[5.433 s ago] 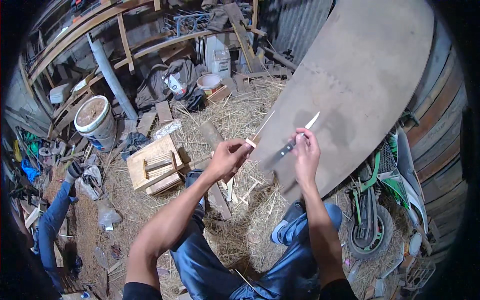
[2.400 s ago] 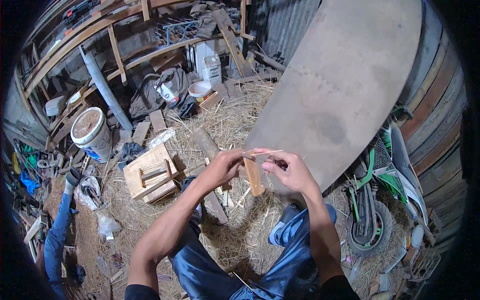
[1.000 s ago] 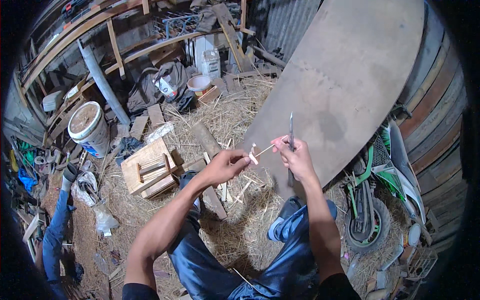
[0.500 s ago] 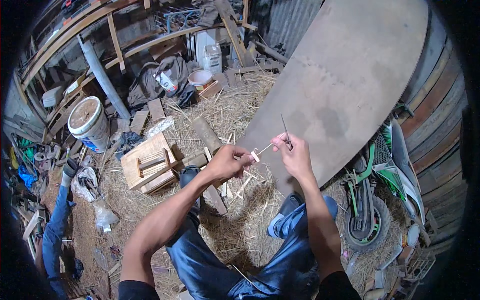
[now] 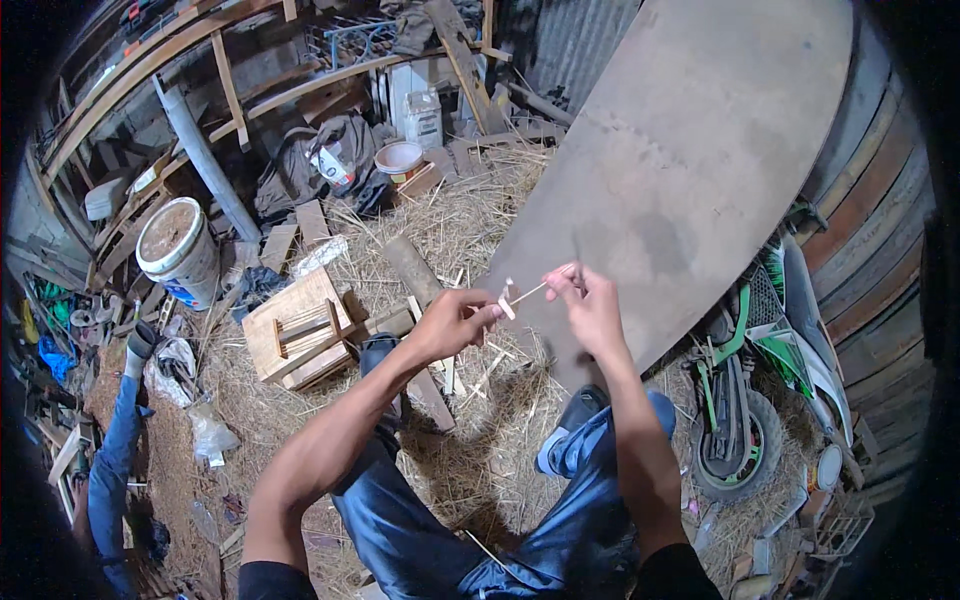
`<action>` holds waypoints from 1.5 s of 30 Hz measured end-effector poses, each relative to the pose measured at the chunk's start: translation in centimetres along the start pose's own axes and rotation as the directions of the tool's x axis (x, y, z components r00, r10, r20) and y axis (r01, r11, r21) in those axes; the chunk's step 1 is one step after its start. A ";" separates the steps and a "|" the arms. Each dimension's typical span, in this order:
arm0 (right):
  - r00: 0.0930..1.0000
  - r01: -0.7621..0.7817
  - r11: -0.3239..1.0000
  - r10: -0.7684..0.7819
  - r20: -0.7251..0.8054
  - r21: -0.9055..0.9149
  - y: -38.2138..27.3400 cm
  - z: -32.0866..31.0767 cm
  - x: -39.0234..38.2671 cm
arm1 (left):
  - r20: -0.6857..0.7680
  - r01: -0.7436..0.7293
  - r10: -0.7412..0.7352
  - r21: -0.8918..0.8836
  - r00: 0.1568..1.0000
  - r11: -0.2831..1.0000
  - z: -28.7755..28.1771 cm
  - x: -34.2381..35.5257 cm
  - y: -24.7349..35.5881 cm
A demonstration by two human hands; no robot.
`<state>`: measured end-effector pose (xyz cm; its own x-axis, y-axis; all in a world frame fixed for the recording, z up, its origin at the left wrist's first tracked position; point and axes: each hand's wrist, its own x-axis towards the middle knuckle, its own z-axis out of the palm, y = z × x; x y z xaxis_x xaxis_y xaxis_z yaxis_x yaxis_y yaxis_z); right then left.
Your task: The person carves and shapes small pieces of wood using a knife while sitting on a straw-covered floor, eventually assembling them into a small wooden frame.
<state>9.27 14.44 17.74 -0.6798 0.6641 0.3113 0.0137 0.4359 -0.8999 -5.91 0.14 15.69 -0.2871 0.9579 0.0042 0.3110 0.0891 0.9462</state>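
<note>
Thin stick (image 5: pixel 530 293) spans gap, right hand (image 5: pixel 590 308) to edge of wood piece (image 5: pixel 507 307).

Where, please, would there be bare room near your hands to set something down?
The large board has the widest bare surface, bordered by straw on its left, the corrugated sheet at upper left and the motorbike at lower right; I cannot tell whether it lies level. Left of the left hand it is crowded: wooden box, bucket and scrap planks.
</note>
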 end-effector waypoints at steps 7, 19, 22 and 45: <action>0.928 -0.343 0.923 0.361 0.088 -0.173 2.0 -1.5 0.6 | -0.055 -0.192 0.186 -0.173 0.981 0.966 -0.3 -0.1 -0.6; 0.995 -0.038 0.961 0.062 0.080 -0.274 -2.0 1.3 -1.3 | -0.135 -0.094 0.053 -0.320 0.989 0.943 -1.1 0.1 -0.9; 0.961 -0.124 0.921 0.204 0.186 -0.369 -1.4 1.3 -1.2 | -0.132 -0.065 0.011 -0.413 0.991 0.909 -1.3 0.1 -0.5; 0.916 -0.155 0.979 0.192 0.352 -0.131 3.0 4.6 -1.9 | -0.153 0.047 -0.148 -0.523 0.977 0.851 -2.0 1.0 -2.8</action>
<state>7.18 11.70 13.02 -0.8785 0.4778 0.0049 0.2147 0.4039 -0.8893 -8.86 0.28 13.70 -0.4654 0.8808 -0.0867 -0.2228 -0.0218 0.9746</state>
